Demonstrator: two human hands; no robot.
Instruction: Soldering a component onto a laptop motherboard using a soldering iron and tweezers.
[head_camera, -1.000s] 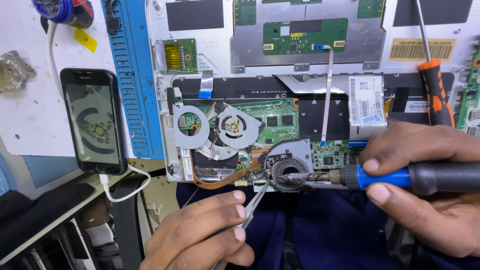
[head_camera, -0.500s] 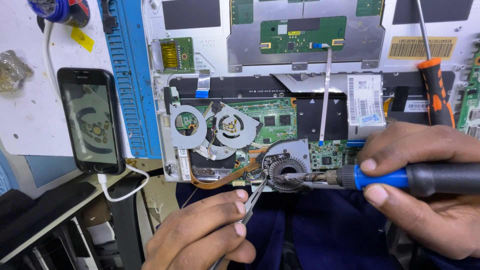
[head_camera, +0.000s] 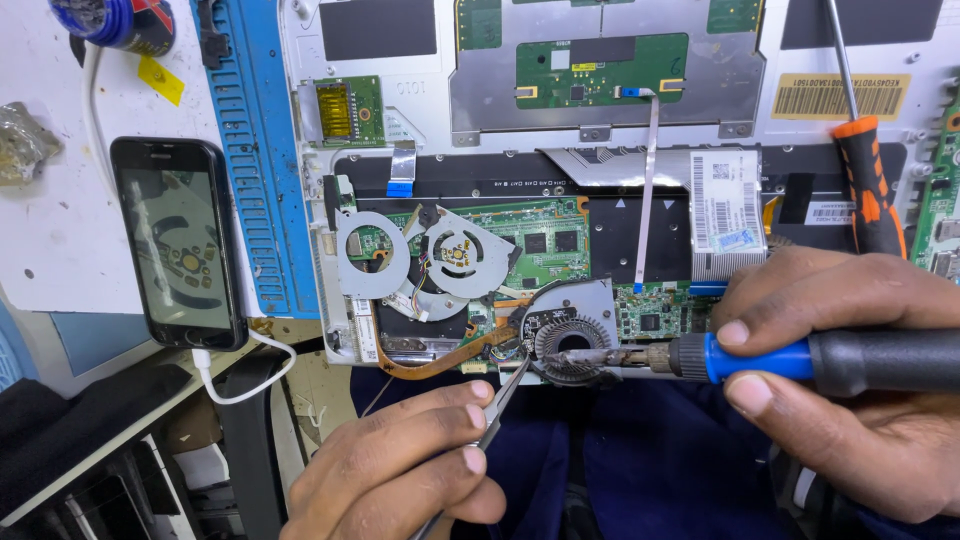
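An opened laptop (head_camera: 620, 120) lies in front of me, its green mainboard (head_camera: 545, 245) and two cooling fans exposed. My right hand (head_camera: 850, 370) grips a soldering iron (head_camera: 800, 358) with a blue and black handle, its tip resting at the lower fan (head_camera: 572, 338). My left hand (head_camera: 400, 470) pinches metal tweezers (head_camera: 495, 405), whose points reach the board edge just left of that fan. A copper heat pipe (head_camera: 440, 358) curves between the fans. The upper fan (head_camera: 462, 250) sits beside a round metal plate (head_camera: 368, 253).
A black phone (head_camera: 180, 240) with a lit screen lies at the left, a white cable (head_camera: 245, 375) plugged into it. A blue plastic strip (head_camera: 255, 150) runs beside the laptop. An orange-handled screwdriver (head_camera: 868, 170) rests at the upper right. My dark-clothed lap (head_camera: 620, 470) is below.
The tweezers' points have edged up a little toward the lower fan. The soldering iron stays at the same spot.
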